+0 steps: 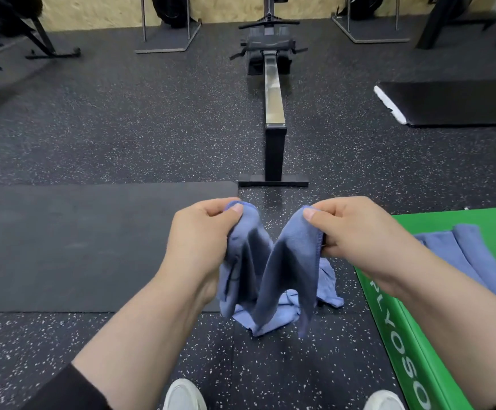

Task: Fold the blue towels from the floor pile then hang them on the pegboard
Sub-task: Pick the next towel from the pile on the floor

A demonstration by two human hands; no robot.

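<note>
Blue towel [282, 261] held up by two corners.
It is pinched by the left hand [202, 235] at nine o'clock and the right hand [359, 232] at three.

We've got speckled black rubber flooring [122, 137] underfoot. On it: a crumpled blue towel [273, 315], a dark mat [78, 247] to our left, a green plyo box [403, 329] right carrying folded blue towels [459, 250], and a rowing machine [274, 113] straight ahead.
</note>
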